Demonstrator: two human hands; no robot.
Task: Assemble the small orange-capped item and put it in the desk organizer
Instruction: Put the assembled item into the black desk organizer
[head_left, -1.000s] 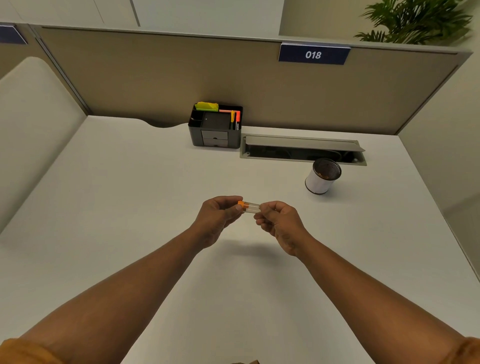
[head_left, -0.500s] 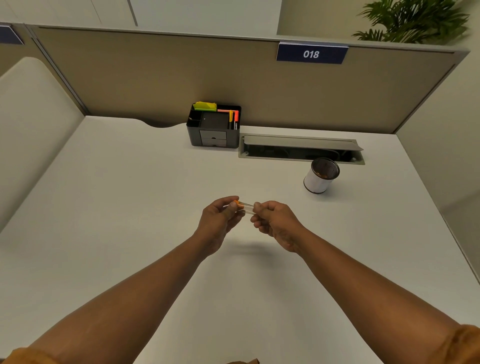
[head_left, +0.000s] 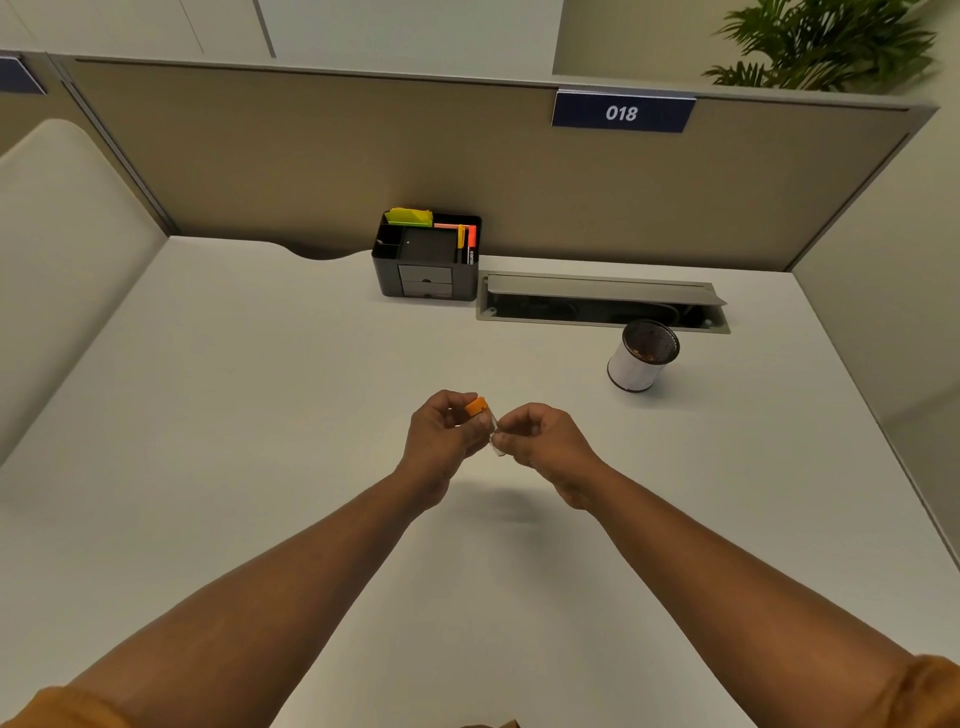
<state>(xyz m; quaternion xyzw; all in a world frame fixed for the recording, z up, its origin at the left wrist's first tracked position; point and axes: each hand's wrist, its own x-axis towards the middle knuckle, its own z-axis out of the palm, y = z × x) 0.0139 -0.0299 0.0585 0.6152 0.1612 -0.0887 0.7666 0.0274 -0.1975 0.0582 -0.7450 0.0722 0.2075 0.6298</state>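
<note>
Above the middle of the white desk, my left hand (head_left: 445, 434) pinches a small orange cap (head_left: 475, 406) between thumb and fingers. My right hand (head_left: 540, 441) grips a small clear tube (head_left: 496, 439), mostly hidden by its fingers. Cap and tube meet between the two hands; I cannot tell whether they are joined. The black desk organizer (head_left: 427, 283) stands at the back of the desk against the partition, holding yellow notes and orange and red pens.
A white cup with a dark mesh inside (head_left: 641, 356) stands to the right of my hands. An open cable tray (head_left: 602, 304) is set into the desk behind the cup. Beige partitions (head_left: 311, 156) wall the desk at the back and both sides.
The item was held level between both hands; now the orange end is tilted up in my left hand and the clear end points down in my right. Both hands stayed in place.
</note>
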